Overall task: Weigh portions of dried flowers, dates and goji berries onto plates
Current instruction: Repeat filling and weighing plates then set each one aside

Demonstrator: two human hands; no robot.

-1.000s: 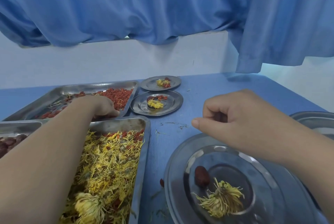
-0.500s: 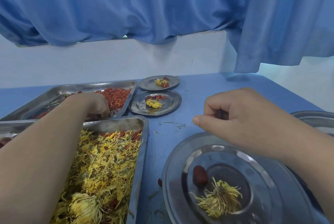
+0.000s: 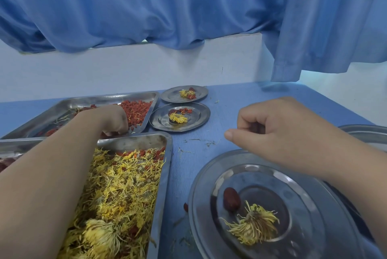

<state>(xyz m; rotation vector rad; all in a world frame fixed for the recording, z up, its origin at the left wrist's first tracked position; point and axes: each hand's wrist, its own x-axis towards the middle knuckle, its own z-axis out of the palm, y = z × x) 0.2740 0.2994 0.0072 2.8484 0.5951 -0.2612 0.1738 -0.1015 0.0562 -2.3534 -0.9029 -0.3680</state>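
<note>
Left hand [image 3: 113, 120] is reaching into the far tray [image 3: 104, 98], its fingers curling down into the goji berries [image 3: 136, 110] at the near rim. The fingertips are burying themselves in the pile, so I cannot tell whether they are pinching any yet. I would expect these berries to be light, small and a little tacky. A loose fingertip pinch should be taking a few at a time, and strays will be dropping easily.

At the left edge a tray of dark fruit [image 3: 6, 162], probably dates, is being cut off by the frame. The forearm is crossing the near tray [image 3: 166, 175] and hiding part of the dried flowers [image 3: 119, 191]. Those look brittle and nearly weightless, so I would be lifting them by the head, not by the petals.

Two small plates [image 3: 200, 117] beyond are carrying finished portions. One stray berry [image 3: 185, 206] is lying on the table [image 3: 230, 101], just beside the near plate [image 3: 209, 177], which is holding a date [image 3: 231, 199] and a flower [image 3: 253, 225] but no goji berries. No scale readout is showing.

The right hand [image 3: 278, 131] is hovering beyond that plate with fingers curling in and thumb lying forward. Something dark is showing inside the curl, a shadow or a fruit, and I cannot tell which. A steel rim [image 3: 366, 133] is running off the right edge.
</note>
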